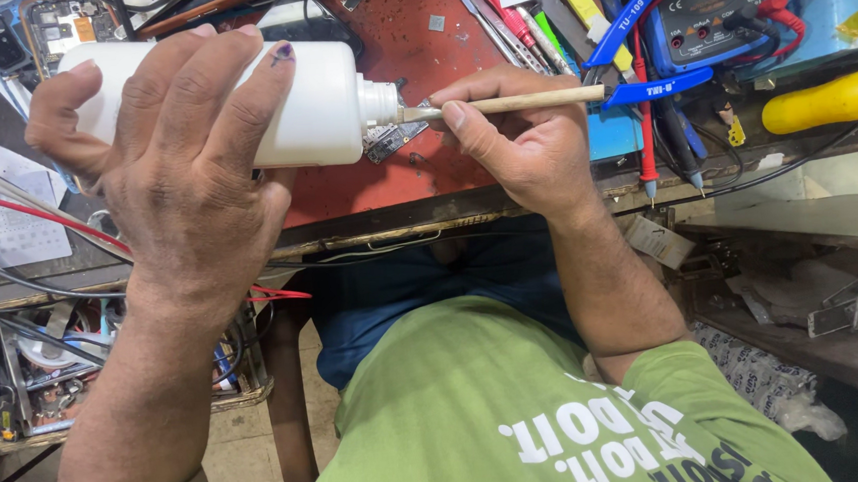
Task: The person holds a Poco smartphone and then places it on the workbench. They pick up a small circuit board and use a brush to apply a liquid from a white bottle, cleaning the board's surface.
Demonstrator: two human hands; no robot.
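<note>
Left hand (180,152) wrapped around white plastic bottle (316,104), held on its side above the table (386,189), nozzle pointing right. Right hand (527,141) pinches thin wooden stick (505,103), its tip at the nozzle, possibly inside. Small circuit board (388,139) lies just beneath on red mat (406,34). Blue-handled pliers (634,20) to the right.
</note>
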